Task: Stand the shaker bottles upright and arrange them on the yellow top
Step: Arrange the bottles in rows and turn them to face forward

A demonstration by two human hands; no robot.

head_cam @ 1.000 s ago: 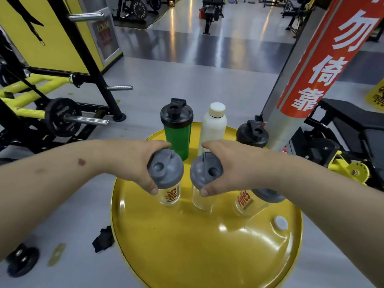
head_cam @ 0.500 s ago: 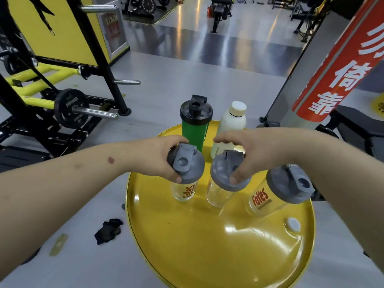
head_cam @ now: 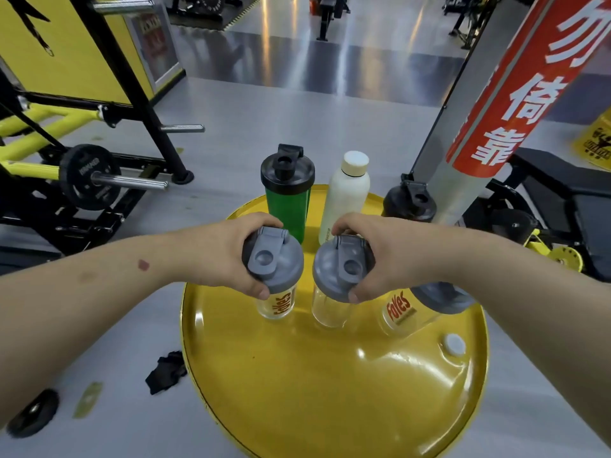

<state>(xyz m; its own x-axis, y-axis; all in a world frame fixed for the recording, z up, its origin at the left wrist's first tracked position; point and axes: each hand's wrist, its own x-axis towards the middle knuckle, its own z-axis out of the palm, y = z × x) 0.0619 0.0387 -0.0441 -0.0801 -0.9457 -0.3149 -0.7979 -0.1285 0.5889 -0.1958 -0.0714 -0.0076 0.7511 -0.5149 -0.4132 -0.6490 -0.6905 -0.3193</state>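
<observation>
Gripping grey lids, the left hand (head_cam: pixel 228 256) and right hand (head_cam: pixel 393 256) are now seating two clear plastic shakers (head_cam: pixel 276 304) upright, side by side on the round yellow metal top (head_cam: pixel 330 391), their spacing wider than before; arrangement is nearing completion.

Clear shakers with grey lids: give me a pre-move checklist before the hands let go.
1. Left hand grips the lid of the left clear shaker: ok.
2. Right hand grips the lid of the middle clear shaker: ok.
3. Both held shakers upright on the yellow top: ok.
4. Third clear shaker upright: cannot tell, it looks tilted and the right forearm hides its lid.
5. Green shaker and white bottle standing behind: ok.
6. Free space in front: ok.
</observation>
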